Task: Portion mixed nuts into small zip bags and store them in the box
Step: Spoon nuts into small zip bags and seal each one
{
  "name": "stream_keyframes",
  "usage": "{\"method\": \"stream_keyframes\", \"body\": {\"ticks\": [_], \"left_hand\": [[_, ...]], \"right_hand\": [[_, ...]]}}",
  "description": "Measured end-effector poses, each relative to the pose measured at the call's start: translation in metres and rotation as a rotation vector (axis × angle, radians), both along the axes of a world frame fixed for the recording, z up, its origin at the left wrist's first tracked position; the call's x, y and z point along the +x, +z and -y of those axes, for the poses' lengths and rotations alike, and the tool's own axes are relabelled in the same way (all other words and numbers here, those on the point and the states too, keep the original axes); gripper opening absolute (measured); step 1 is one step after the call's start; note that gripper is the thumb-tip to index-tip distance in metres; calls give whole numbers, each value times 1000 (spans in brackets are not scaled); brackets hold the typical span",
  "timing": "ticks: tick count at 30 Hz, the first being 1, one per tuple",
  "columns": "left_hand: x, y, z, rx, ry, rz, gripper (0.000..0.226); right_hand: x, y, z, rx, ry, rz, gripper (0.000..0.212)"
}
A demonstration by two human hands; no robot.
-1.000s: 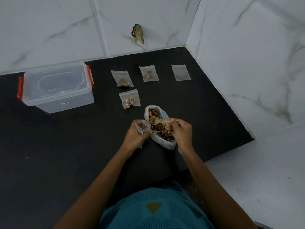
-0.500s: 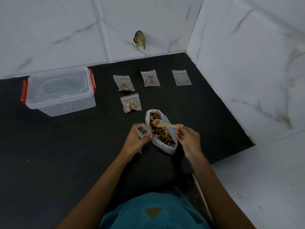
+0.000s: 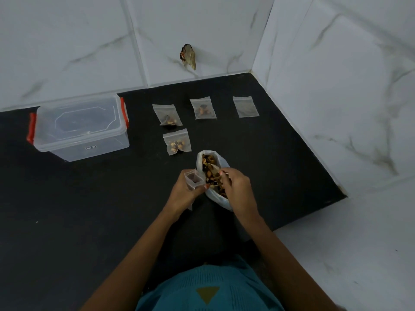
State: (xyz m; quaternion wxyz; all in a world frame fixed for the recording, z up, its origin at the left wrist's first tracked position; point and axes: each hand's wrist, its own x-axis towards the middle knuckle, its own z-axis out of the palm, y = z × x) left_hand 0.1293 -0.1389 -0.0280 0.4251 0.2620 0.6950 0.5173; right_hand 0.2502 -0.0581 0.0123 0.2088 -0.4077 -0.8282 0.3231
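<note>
My left hand (image 3: 183, 194) grips a small clear zip bag (image 3: 193, 179) with its mouth held open, just left of the big white bag of mixed nuts (image 3: 212, 176). My right hand (image 3: 235, 187) holds a wooden spoon (image 3: 215, 168) whose bowl is dipped into the nuts. Three small zip bags with nuts lie beyond: one near (image 3: 177, 142), one far left (image 3: 167, 115), one in the middle (image 3: 203, 108). A zip bag that looks empty (image 3: 246, 107) lies at the far right. The clear box (image 3: 80, 127) with red clasps stands at the left, lid on.
The work surface is a black mat (image 3: 89, 209) on a white marble floor. Marble walls close the back and right side. A dry leaf-like scrap (image 3: 188, 56) sticks to the back wall. My teal shirt (image 3: 208, 288) fills the bottom edge.
My right hand has moved back left over the nut bag, and the spoon has gone from lifted above the nuts to dipped in them. The left hand still holds the small bag open.
</note>
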Motion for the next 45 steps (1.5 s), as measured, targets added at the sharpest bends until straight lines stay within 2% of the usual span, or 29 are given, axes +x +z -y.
{"method": "stream_keyframes", "body": {"ticks": [4, 12, 16, 22, 27, 31, 37, 45], "left_hand": [[-1, 0, -1, -11, 6, 20, 41], [-4, -1, -1, -21, -34, 47, 42], [-4, 0, -1, -21, -35, 46, 41], [-3, 1, 0, -19, -20, 55, 42], [-5, -2, 1, -35, -3, 12, 51], [-2, 0, 1, -11, 4, -33, 46], [-1, 9, 0, 80, 41, -119, 53], [6, 26, -9, 213, 47, -154, 55]], "right_hand": [[5, -2, 1, -187, -101, -108, 19], [1, -11, -16, -729, -547, -427, 17], [5, -5, -19, -955, -605, -568, 14], [11, -2, -24, -1002, -608, -612, 14], [14, -4, -23, -1037, -604, -611, 13], [17, 2, -23, -1055, -593, -654, 14], [25, 32, -17, -976, -525, -673, 16], [34, 70, 4, -782, -300, -683, 18]]}}
